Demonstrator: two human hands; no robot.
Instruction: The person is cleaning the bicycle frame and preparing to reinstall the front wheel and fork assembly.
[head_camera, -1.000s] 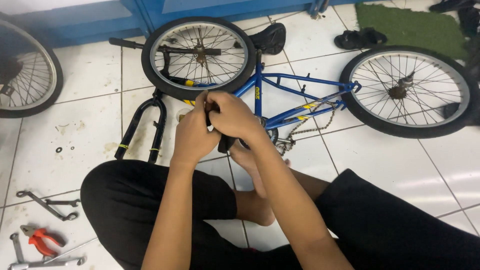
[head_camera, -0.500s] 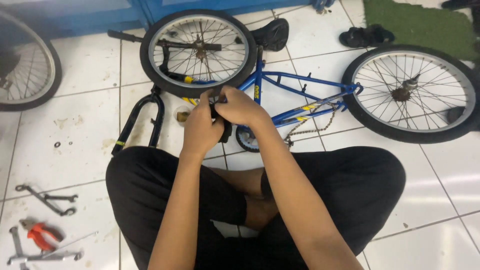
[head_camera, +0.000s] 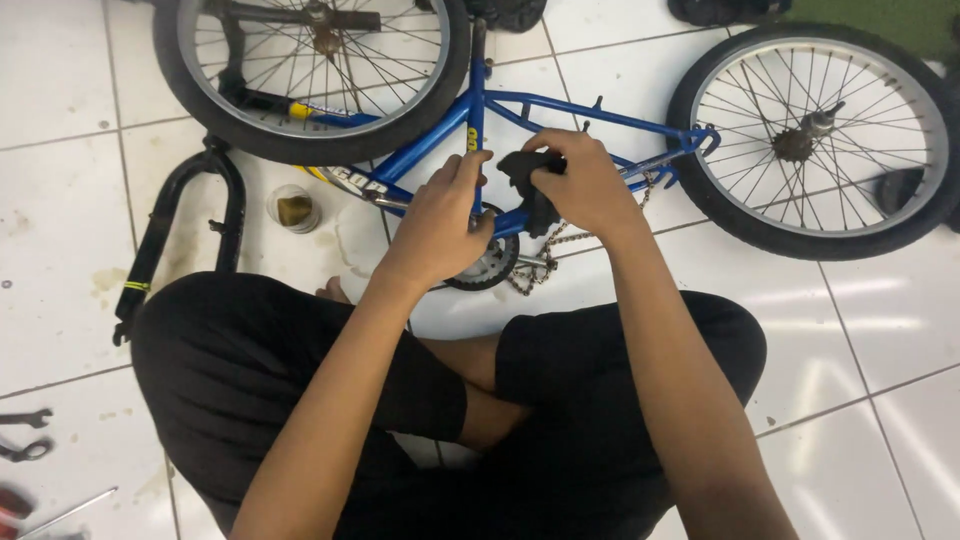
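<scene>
Bright even indoor light, soft glare on white floor tiles (head_camera: 880, 330), slight blur.

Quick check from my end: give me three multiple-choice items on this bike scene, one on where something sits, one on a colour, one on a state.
1. Where is the small jar?
A. on the floor tiles beside the black fork
B. on the person's lap
C. hanging from the rear wheel

2. What colour is the bike frame?
A. red
B. blue
C. green

3. What is the right hand doing?
A. resting flat on the floor
B. pointing at the jar
C. gripping a dark rag

Answers: 1 A, it stands on the tile next to the black fork. 2 B, its tubes are blue. 3 C, its fingers close on the dark rag.
</scene>
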